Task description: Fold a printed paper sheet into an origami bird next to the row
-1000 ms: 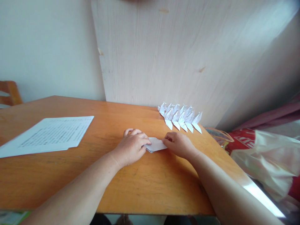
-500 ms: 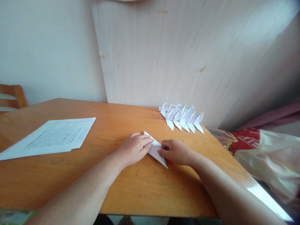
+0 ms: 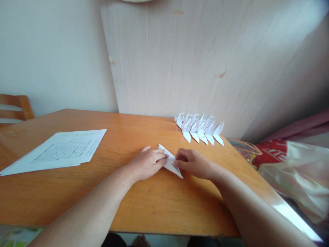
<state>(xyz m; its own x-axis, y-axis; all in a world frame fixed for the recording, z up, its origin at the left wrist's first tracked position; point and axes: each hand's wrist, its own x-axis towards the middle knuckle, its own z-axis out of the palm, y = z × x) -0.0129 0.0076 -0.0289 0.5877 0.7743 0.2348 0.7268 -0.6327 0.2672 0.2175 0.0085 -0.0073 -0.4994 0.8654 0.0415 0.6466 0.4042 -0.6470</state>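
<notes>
A small folded piece of white paper [image 3: 172, 166] lies slantwise on the wooden table, its pointed ends showing past my fingers. My left hand [image 3: 150, 163] rests over its left side, fingers and thumb closed on the paper and holding it against the tabletop. At the right edge, my right hand [image 3: 191, 163] has curled fingers, with thumb and forefinger pinching the paper. Part of the fold is hidden under my fingers. Beyond my right hand, several folded white paper pieces [image 3: 203, 130] stand in rows, their points upward.
A stack of printed sheets [image 3: 69, 147] lies on the left of the table [image 3: 128, 133]. A pale wooden panel [image 3: 164, 61] rises behind it. Past the right edge are a red and white bag [image 3: 290, 164] and other items. A wooden chair [image 3: 16, 106] stands far left.
The paper's near point has shifted slightly up, and its lower flap looks different. My right thumb and fingers have moved a little along its edge. My left hand stays nearly still.
</notes>
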